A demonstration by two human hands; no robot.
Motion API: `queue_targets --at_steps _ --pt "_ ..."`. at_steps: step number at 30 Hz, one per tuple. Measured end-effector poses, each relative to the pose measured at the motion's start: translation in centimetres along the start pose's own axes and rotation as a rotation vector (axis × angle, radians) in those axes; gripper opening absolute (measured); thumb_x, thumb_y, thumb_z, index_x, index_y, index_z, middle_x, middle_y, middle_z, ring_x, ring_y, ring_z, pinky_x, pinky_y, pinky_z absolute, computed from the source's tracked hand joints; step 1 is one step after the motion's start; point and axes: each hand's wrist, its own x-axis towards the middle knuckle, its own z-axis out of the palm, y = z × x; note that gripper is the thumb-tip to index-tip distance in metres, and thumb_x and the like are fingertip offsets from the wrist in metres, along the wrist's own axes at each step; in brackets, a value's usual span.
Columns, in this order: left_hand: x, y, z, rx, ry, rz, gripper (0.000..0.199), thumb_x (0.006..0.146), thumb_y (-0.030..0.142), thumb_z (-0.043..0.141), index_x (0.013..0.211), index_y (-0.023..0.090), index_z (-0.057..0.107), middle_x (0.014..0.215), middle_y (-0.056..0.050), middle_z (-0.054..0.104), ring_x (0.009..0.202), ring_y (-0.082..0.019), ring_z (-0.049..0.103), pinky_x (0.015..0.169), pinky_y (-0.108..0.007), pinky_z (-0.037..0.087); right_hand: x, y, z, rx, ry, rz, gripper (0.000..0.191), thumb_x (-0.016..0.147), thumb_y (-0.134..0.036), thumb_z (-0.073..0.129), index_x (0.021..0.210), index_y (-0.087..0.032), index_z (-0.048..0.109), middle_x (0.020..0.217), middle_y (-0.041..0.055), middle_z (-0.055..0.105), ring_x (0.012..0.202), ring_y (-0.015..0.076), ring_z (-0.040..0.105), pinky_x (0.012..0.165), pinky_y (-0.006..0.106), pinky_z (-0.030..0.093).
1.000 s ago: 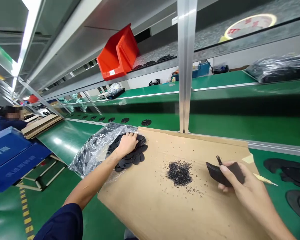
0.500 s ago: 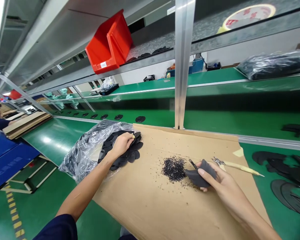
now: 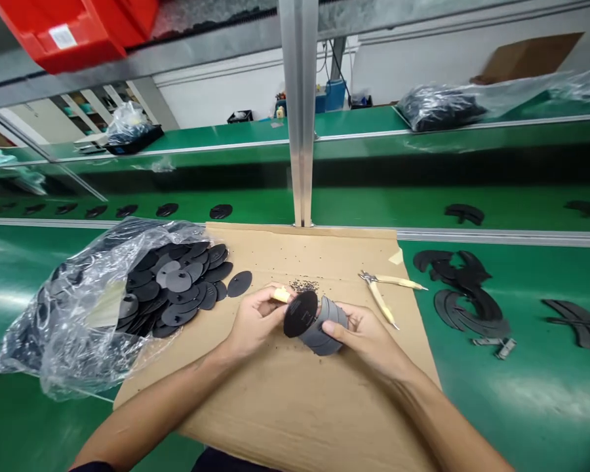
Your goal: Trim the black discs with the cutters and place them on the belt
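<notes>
The person's two bare hands work close together just above a sheet of brown cardboard (image 3: 285, 419). The left hand (image 3: 254, 321) is closed, its fingers gripping a short pale tool handle (image 3: 280, 295); the rest of that tool is hidden. The right hand (image 3: 368, 339) is curled around a curved dark grey rubber piece (image 3: 322, 331). A flat black rubber disc (image 3: 299, 314) stands tilted against the end of that piece, right between the hands, though it's hard to say which hand is holding it.

Black crumbs (image 3: 303, 286) lie scattered on the cardboard just past the hands. To the left, a loose disc (image 3: 239, 283) sits just beside a heap of black and grey discs (image 3: 181, 282), which spills from a clear plastic bag (image 3: 63, 334). To the right lie pale-handled snips (image 3: 381, 290), their handles spread apart.

Beyond the cardboard's right edge, black curved cutouts (image 3: 465, 295) and a few small metal bits (image 3: 494, 347) rest on a green conveyor bench (image 3: 531, 400). Farther off, a row of black discs (image 3: 167, 210) lines a second green belt, behind a metal post (image 3: 298, 111). A bagged bundle (image 3: 440, 108) sits on the farthest belt, and a red plastic bin (image 3: 63, 33) hangs overhead.
</notes>
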Motion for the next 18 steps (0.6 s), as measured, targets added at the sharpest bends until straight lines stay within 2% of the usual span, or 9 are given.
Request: queue_targets --at_steps 3,6,10,18 --pt "-0.4 -0.5 -0.1 -0.002 -0.015 -0.032 0.024 0.081 0.04 0.079 0.08 0.016 0.072 0.091 -0.008 0.069 0.086 -0.019 0.066 0.077 -0.029 0.056 0.1 0.3 0.1 -0.014 0.038 0.016 0.046 0.07 -0.052 0.083 0.093 -0.014 0.071 0.082 0.0034 0.069 0.077 0.0152 0.062 0.067 0.026 0.053" --pt "-0.8 -0.8 -0.1 0.054 -0.04 -0.039 0.018 0.085 0.034 0.077 0.08 0.017 0.074 0.096 -0.009 0.068 0.086 -0.017 0.065 0.077 -0.028 0.055 0.1 0.4 0.3 -0.024 0.009 0.042 0.046 0.073 -0.053 0.081 0.094 -0.013 0.071 0.079 0.0024 0.067 0.072 0.0134 0.06 0.063 0.024 0.05" --pt "-1.1 -1.0 -0.2 0.056 -0.012 -0.056 0.014 0.087 0.031 0.074 0.081 0.018 0.074 0.1 -0.008 0.067 0.086 -0.016 0.065 0.075 -0.025 0.055 -0.1 0.5 0.7 -0.054 0.001 0.048 0.045 0.076 -0.052 0.08 0.097 -0.014 0.072 0.083 0.0028 0.068 0.075 0.0134 0.06 0.067 0.024 0.051" --pt "-1.4 -0.9 -0.3 0.068 0.021 -0.037 0.01 0.087 0.028 0.073 0.083 0.019 0.074 0.095 -0.007 0.068 0.086 -0.016 0.066 0.072 -0.024 0.057 -0.3 0.6 0.9 -0.126 0.054 0.073 0.047 0.076 -0.055 0.078 0.1 -0.015 0.071 0.082 0.0031 0.067 0.074 0.0149 0.061 0.065 0.026 0.053"
